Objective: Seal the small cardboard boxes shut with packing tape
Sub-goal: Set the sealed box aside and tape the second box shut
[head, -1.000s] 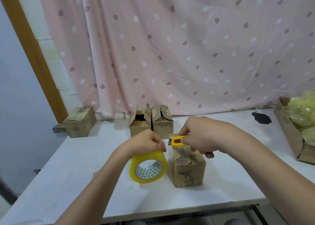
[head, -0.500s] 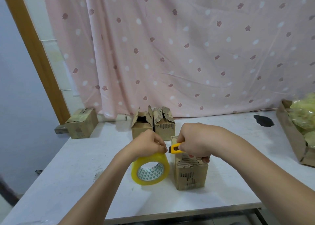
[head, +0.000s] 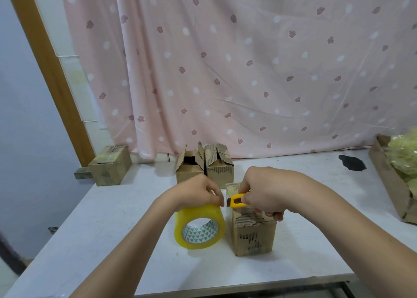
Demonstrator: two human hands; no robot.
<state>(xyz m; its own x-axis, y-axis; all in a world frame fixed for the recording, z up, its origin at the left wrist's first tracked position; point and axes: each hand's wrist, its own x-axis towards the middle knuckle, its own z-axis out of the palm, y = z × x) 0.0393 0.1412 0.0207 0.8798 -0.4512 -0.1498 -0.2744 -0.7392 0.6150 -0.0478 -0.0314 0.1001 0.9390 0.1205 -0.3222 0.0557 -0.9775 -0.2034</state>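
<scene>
left hand: grips tape roll from above, near the table's front edge
right hand: pinches yellow cutter over box

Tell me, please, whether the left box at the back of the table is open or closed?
Open: the back-left box has its flaps standing up, and a dark interior shows between them.
</scene>
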